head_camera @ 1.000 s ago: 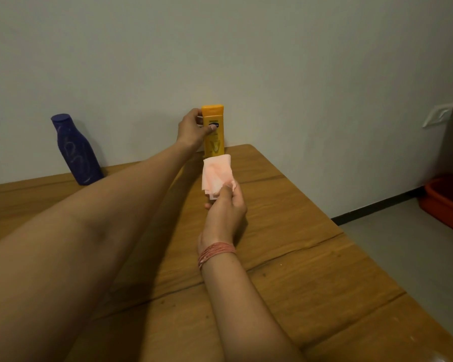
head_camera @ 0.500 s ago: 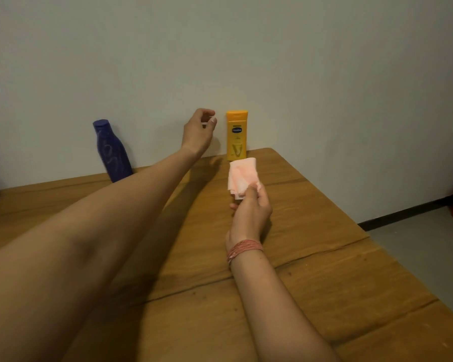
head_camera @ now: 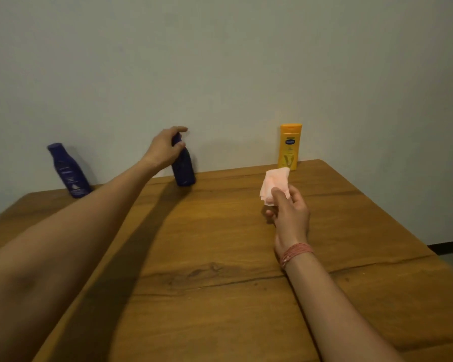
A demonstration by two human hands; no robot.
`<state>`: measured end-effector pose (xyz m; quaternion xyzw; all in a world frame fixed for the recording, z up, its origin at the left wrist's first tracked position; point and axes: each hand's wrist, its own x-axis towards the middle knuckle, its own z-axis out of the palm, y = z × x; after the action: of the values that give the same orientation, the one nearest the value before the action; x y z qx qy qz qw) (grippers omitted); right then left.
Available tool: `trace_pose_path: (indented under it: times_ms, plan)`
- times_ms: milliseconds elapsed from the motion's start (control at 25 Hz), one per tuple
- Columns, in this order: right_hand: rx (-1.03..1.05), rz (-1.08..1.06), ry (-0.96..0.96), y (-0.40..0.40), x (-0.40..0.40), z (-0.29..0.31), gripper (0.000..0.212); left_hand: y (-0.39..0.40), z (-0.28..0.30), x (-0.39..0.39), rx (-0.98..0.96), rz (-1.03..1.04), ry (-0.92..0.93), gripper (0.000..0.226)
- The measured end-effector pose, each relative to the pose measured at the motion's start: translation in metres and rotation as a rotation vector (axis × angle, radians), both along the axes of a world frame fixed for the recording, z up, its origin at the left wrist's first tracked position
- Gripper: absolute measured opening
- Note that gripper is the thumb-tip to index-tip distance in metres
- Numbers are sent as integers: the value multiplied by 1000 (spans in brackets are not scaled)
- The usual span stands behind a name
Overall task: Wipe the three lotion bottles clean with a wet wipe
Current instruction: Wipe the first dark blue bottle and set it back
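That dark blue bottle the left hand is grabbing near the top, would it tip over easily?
Probably yes: the blue bottle is tall and narrow, and the left hand grips it high up, so a sideways push might topple it. It looks like smooth plastic, so likely stiff, not fragile, perhaps slippery.

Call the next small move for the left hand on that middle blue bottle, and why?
Probably lift the middle blue bottle toward the wet wipe. The left hand is already curled round its neck, while the right hand pinches the wipe above the table, well apart from the bottle.
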<state>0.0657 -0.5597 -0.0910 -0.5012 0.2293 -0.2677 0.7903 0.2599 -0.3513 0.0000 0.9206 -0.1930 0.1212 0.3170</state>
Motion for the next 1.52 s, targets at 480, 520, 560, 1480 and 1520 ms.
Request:
trace_pose_path:
  times_ms: [480,520,560,1480,1520]
  plan:
    - [-794,424,-191,67,-33,4,34,71,-47,-150,-1290,116,502,29]
    - [-934,436,-236,78,-38,6,37,72,-52,-158,-1388,118,517,28]
    - [-1065,451,-308,87,-42,6,39,73,-57,-164,-1444,135,516,30]
    - [-1885,674,-488,107,-58,6,31,77,-84,-173,-1670,134,616,35]
    - [-1859,643,-451,103,-55,8,31,77,-84,-174,-1675,124,622,34]
